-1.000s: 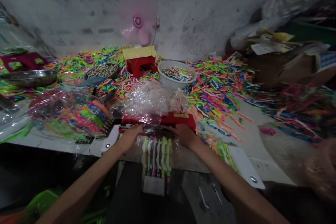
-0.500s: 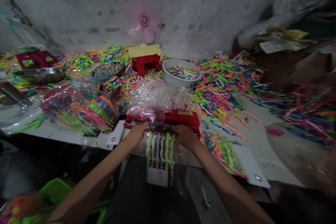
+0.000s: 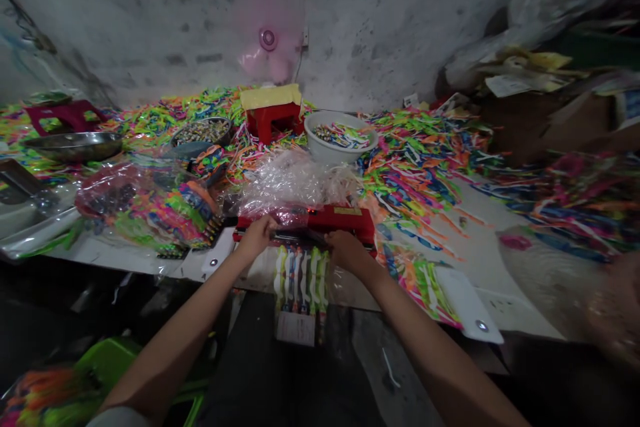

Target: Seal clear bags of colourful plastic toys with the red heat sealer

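Observation:
A clear plastic bag hangs over the table's front edge, holding several colourful strips in a row and a white printed card at its lower end. Its upper edge lies at the front of a red heat sealer. My left hand is closed at the bag's upper left corner, against the sealer's front bar; its fingertips are partly hidden. My right hand grips the bag's upper right corner, fingers curled over it. A heap of clear plastic wrappers lies over the back of the sealer.
Behind stand a grey basin, a red stool and a pink fan. Loose colourful strips cover much of the table. White scales lie at right; a filled bag is at left. A green stool stands below.
My left hand has shifted slightly up and away from me along the sealer. My right hand stays at the bag's right corner. The whole view has shifted a little.

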A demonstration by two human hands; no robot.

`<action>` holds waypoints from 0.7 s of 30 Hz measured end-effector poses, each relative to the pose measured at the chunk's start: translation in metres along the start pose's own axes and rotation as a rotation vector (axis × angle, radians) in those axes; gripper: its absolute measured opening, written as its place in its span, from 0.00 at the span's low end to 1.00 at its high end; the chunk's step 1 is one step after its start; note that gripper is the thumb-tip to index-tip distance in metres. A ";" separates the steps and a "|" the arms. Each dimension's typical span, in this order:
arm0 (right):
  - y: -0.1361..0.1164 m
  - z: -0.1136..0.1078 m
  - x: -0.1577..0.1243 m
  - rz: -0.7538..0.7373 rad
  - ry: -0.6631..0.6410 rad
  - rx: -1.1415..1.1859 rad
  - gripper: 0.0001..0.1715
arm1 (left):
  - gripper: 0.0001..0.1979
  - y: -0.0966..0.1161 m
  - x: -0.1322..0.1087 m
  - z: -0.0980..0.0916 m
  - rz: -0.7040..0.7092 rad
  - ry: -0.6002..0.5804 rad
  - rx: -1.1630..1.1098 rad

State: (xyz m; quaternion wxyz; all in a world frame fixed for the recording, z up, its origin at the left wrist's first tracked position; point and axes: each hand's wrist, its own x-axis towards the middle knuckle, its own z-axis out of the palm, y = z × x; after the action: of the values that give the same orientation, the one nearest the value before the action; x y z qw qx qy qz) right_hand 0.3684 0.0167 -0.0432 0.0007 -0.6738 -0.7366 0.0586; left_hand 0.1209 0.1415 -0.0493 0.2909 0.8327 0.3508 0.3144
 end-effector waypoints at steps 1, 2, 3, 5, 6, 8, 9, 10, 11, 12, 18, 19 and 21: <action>0.000 0.000 0.001 0.001 -0.003 -0.003 0.20 | 0.05 0.000 0.001 0.000 0.009 -0.001 -0.001; -0.001 0.000 0.001 0.008 -0.010 -0.005 0.20 | 0.06 0.000 0.002 -0.001 0.017 -0.004 0.000; -0.001 -0.001 0.001 0.018 -0.017 -0.005 0.20 | 0.06 0.001 0.003 -0.001 0.022 -0.005 0.001; -0.002 -0.001 0.002 0.030 -0.022 -0.001 0.19 | 0.07 0.001 0.006 -0.003 0.033 -0.018 -0.005; -0.002 -0.001 0.002 0.035 -0.020 0.000 0.19 | 0.07 0.001 0.008 -0.005 0.035 -0.035 -0.010; -0.001 -0.002 0.003 0.031 -0.017 0.004 0.18 | 0.08 0.000 0.012 -0.009 0.035 -0.074 -0.003; -0.001 -0.002 0.003 0.027 -0.019 0.006 0.18 | 0.08 0.000 0.014 -0.012 0.032 -0.091 0.010; -0.001 -0.002 0.004 0.025 -0.026 0.008 0.18 | 0.08 -0.001 0.017 -0.015 0.026 -0.105 0.030; -0.001 -0.003 0.004 0.023 -0.031 0.011 0.18 | 0.08 -0.002 0.019 -0.018 0.019 -0.115 0.053; -0.001 -0.004 0.005 0.023 -0.034 0.014 0.19 | 0.08 -0.003 0.022 -0.021 0.011 -0.122 0.079; -0.007 -0.019 0.001 0.040 -0.070 0.018 0.16 | 0.10 -0.002 0.025 -0.029 -0.017 -0.130 0.179; -0.008 -0.021 0.000 0.033 -0.072 0.015 0.16 | 0.09 -0.001 0.024 -0.029 -0.020 -0.129 0.183; -0.009 -0.023 -0.001 0.021 -0.068 0.012 0.16 | 0.09 0.000 0.022 -0.028 -0.028 -0.129 0.175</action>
State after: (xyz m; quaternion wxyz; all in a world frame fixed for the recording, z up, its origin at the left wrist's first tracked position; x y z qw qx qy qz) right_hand 0.3615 0.0172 -0.0191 -0.0212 -0.6792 -0.7286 0.0859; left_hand 0.1126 0.1657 -0.0242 0.2434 0.8685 0.3691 0.2241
